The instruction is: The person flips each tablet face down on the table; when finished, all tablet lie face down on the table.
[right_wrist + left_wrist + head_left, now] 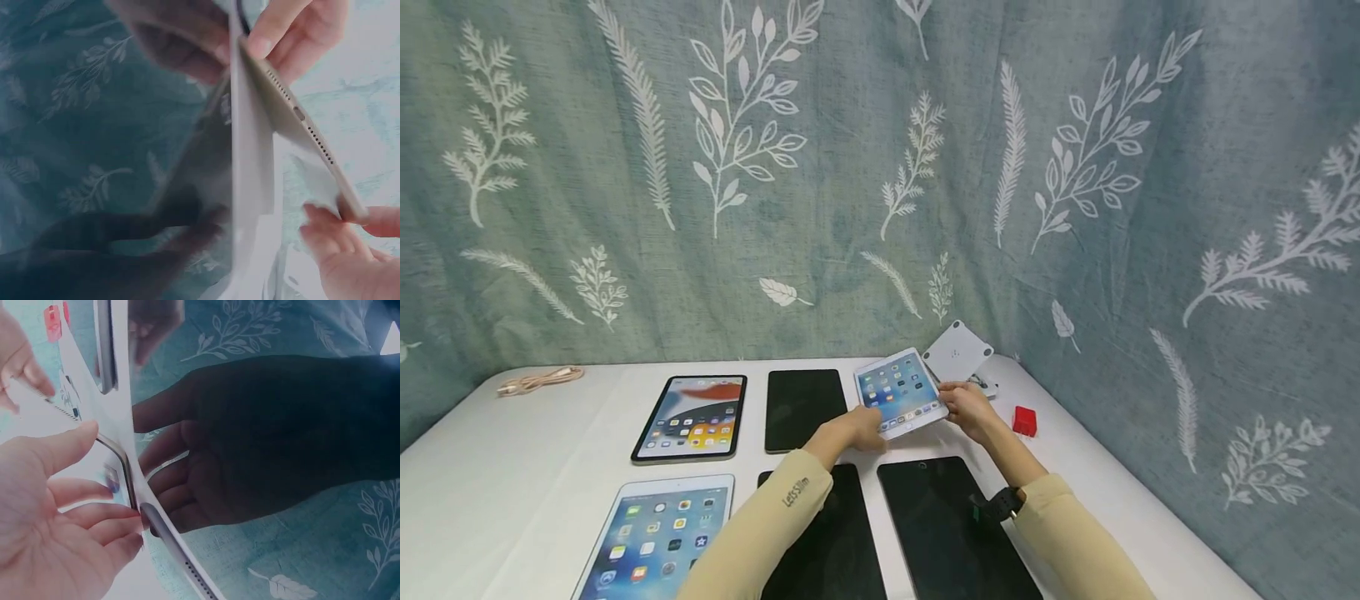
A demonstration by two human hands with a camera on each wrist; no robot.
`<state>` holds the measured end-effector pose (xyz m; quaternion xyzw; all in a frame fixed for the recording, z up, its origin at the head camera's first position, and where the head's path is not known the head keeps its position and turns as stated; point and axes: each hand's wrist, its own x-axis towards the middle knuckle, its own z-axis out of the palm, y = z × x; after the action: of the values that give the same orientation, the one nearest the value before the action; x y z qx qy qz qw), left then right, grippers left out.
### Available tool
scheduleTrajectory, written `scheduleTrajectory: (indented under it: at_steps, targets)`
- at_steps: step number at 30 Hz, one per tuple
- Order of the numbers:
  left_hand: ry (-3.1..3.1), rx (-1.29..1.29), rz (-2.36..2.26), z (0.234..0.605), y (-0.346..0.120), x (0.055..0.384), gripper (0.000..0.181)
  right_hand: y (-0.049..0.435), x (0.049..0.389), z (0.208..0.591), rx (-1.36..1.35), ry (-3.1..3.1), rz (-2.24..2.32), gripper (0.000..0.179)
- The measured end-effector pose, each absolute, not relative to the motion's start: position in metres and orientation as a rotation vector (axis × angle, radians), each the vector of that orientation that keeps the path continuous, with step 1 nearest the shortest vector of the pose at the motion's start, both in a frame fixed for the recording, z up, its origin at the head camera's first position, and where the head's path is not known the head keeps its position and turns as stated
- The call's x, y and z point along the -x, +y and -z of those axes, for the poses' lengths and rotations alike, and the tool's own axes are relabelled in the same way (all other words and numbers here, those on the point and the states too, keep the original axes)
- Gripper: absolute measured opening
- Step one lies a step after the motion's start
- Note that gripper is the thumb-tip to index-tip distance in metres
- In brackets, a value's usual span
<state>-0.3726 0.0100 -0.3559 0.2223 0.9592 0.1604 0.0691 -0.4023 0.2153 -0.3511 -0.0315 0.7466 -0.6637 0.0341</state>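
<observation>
A white tablet (898, 390) with a lit home screen is held tilted at the back, its near edge raised. My left hand (859, 429) pinches its near left corner, thumb on top; the left wrist view shows this hand (69, 525) with fingers below. My right hand (967, 408) grips the right corner between thumb and fingers. In the right wrist view, the tablet's edge (312, 134) with speaker holes spans between left hand (306, 37) and right hand (359, 253). Dark tablet glass nearby reflects the hands.
A white tablet stand (958, 354) is behind my right hand, a red block (1024, 421) beside it. Black-screened tablets (805, 408) (951, 525) (831, 542) lie around. Two lit tablets (692, 417) (658, 537) lie left. A coiled cable (540, 381) sits far left.
</observation>
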Motion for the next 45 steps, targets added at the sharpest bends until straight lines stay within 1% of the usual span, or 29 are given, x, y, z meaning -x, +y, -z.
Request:
scheduleTrajectory:
  at_steps: [7, 11, 14, 16, 19, 21, 23, 26, 30, 33, 38, 42, 45]
  targets:
    - [2.85, -0.78, -0.569, 0.357, 0.018, 0.373, 0.017, 0.208, 0.391, 0.33, 0.211, 2.177, 2.202, 0.041]
    - [2.798, -0.809, -0.678, 0.355, 0.019, 0.372, 0.015, 0.197, 0.382, 0.318, 0.28, 2.278, 2.174, 0.041]
    - [2.768, -0.807, -0.776, 0.351, 0.016, 0.371, 0.018, 0.189, 0.378, 0.314, 0.333, 2.373, 2.123, 0.042]
    - [2.758, -0.812, -0.857, 0.346, 0.013, 0.37, 0.026, 0.184, 0.378, 0.313, 0.362, 2.405, 2.111, 0.042]
    - [2.74, -0.845, -0.984, 0.336, 0.008, 0.371, 0.044, 0.179, 0.378, 0.314, 0.399, 2.409, 2.106, 0.041]
    - [2.729, -0.868, -1.058, 0.329, 0.004, 0.371, 0.051, 0.176, 0.378, 0.316, 0.414, 2.407, 2.083, 0.042]
    - [2.737, -0.882, -1.103, 0.322, 0.0, 0.372, 0.053, 0.175, 0.378, 0.319, 0.455, 2.396, 2.025, 0.043]
    - [2.779, -0.883, -1.134, 0.312, -0.006, 0.372, 0.06, 0.173, 0.377, 0.324, 0.508, 2.342, 1.929, 0.045]
    - [2.86, -0.832, -1.093, 0.301, -0.016, 0.371, 0.084, 0.175, 0.377, 0.335, 0.551, 2.272, 1.74, 0.05]
    - [2.908, -0.784, -1.024, 0.297, -0.023, 0.369, 0.089, 0.176, 0.379, 0.343, 0.567, 2.256, 1.578, 0.055]
    - [2.961, -0.749, -0.939, 0.298, -0.031, 0.367, 0.082, 0.177, 0.383, 0.355, 0.6, 2.292, 1.392, 0.06]
    - [2.993, -0.765, -0.922, 0.304, -0.037, 0.367, 0.066, 0.174, 0.384, 0.358, 0.606, 2.393, 1.25, 0.063]
    - [3.0, -0.752, -0.913, 0.313, -0.04, 0.368, 0.055, 0.171, 0.383, 0.358, 0.609, 2.468, 1.163, 0.057]
